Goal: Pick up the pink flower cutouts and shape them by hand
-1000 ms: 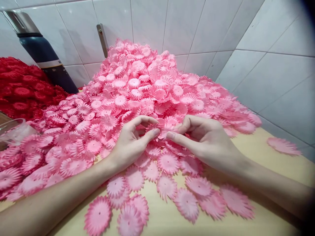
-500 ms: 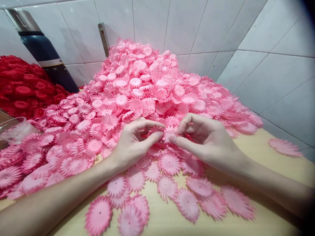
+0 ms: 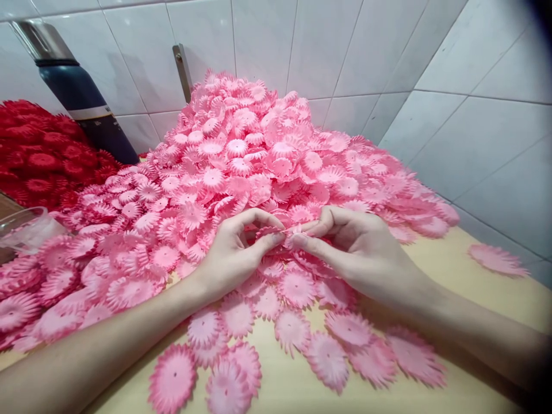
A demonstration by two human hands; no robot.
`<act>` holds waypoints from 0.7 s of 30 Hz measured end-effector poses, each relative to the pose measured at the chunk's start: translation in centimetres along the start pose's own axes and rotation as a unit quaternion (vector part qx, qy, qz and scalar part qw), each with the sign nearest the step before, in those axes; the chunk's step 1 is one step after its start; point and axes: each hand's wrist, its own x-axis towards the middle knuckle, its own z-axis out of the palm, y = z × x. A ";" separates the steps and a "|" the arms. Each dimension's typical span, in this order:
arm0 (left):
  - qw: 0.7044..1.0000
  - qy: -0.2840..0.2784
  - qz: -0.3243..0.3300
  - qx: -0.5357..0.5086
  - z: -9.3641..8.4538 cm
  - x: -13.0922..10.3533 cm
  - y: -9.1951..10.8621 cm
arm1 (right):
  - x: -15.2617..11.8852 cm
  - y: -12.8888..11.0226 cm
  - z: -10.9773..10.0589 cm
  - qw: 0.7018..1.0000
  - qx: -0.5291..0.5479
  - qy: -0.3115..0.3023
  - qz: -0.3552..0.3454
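Observation:
My left hand (image 3: 241, 244) pinches the edge of a pink fringed petal disc (image 3: 288, 231) between thumb and forefinger. From the other side, my right hand (image 3: 357, 241) has its thumb and bent forefinger closed on the same piece. The disc is seen nearly edge-on and is partly covered by the fingertips; whether it is one layer or more I cannot tell. Behind both hands rises a big heap of pink petal discs (image 3: 245, 144). Flat discs, such as one pink disc with a small centre hole (image 3: 175, 376), lie in front of my wrists.
A dark blue bottle (image 3: 86, 92) with a steel cap leans in view at the back left, beside a heap of red discs (image 3: 43, 155). A clear plastic cup (image 3: 30, 227) is at the left edge. White tiled walls (image 3: 345, 46) bound the wooden table (image 3: 276, 368).
The right forefinger has come down onto the disc, pressing it against the thumb. The disc has tipped from facing me to nearly edge-on. The left hand has hardly moved.

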 end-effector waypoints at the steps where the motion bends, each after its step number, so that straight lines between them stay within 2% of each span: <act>1: 1.000 0.001 -0.005 -0.008 0.0 0.0 -0.1 | 0.0 -0.1 0.1 1.000 0.004 -0.001 0.001; 9: 0.989 0.014 -0.074 -0.126 0.2 0.0 0.1 | 0.3 -0.2 -0.2 1.000 -0.013 -0.007 0.005; 13: 0.978 0.020 -0.088 -0.190 0.4 -0.1 0.3 | 0.3 -0.2 -0.3 1.000 -0.009 -0.011 -0.004; 15: 0.982 0.033 -0.076 -0.172 0.4 -0.1 0.4 | 0.2 -0.3 -0.2 1.000 -0.012 0.004 -0.017; 21: 0.998 0.045 -0.025 -0.026 0.2 -0.5 1.1 | -0.1 -0.5 -0.1 0.997 -0.052 0.048 -0.041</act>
